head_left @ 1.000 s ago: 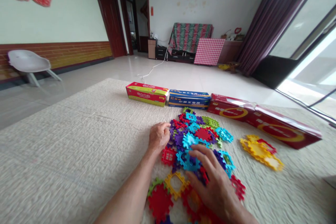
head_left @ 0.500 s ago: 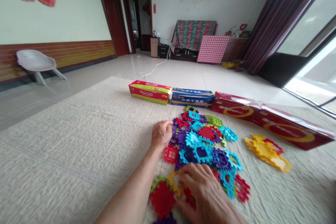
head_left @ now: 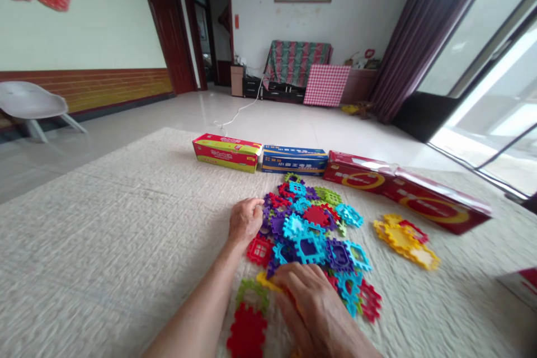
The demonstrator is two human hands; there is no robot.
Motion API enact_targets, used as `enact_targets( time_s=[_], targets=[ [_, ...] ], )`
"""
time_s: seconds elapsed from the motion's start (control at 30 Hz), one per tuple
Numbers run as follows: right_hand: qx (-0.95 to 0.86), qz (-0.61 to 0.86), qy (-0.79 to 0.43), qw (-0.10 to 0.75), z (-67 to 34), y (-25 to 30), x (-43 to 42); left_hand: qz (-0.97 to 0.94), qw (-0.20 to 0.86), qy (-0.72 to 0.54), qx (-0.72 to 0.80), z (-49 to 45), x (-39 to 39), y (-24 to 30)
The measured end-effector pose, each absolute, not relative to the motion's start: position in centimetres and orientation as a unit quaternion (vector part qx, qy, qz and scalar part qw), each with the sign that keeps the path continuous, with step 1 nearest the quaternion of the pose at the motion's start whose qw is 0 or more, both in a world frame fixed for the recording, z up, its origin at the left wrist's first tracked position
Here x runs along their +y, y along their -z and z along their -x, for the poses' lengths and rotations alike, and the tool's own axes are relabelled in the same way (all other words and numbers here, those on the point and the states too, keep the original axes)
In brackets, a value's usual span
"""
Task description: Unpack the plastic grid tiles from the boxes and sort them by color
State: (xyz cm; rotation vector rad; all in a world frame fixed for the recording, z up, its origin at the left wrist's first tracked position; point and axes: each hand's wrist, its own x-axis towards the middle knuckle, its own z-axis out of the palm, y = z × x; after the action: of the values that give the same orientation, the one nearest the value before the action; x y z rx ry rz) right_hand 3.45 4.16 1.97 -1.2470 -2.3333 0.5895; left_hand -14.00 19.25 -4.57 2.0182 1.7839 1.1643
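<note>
Head view: the right hand [head_left: 312, 299] is curled round a yellow piece [head_left: 268, 281], which juts forward-left from its fingers, long axis slanting back rightward; the left hand [head_left: 246, 221], half-folded beside purple pieces [head_left: 277, 225], grip unclear.

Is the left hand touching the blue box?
Apart. The head view shows bare mat between the left hand and the near side of the blue box.

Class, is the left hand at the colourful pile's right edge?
No, the left hand is at the left edge of the pile.
</note>
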Motion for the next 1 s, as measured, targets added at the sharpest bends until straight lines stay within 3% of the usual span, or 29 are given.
enact_targets(
  time_s=[0.17, 0.33, 0.6, 1.0],
  targets=[
    [-0.752, 0.49, -0.239, 0.37, -5.5, -1.5, 5.8, -0.689, 0.104, -0.397, 0.598, 14.1, 19.2, 4.7],
    [-0.616, 0.621, -0.144, 0.463, -11.0, 0.0, 8.7, -0.695, 0.108, -0.401, 0.587, 14.4, 19.5, 5.1],
    [-0.444, 0.771, 0.039, 0.455, -20.4, 1.3, 10.0, -0.696, 0.079, -0.383, 0.602, 14.6, 19.7, 5.4],
    [-0.368, 0.828, 0.036, 0.421, -24.5, 3.0, 9.8, -0.695, 0.079, -0.379, 0.606, 14.7, 19.8, 5.4]
  ],
)
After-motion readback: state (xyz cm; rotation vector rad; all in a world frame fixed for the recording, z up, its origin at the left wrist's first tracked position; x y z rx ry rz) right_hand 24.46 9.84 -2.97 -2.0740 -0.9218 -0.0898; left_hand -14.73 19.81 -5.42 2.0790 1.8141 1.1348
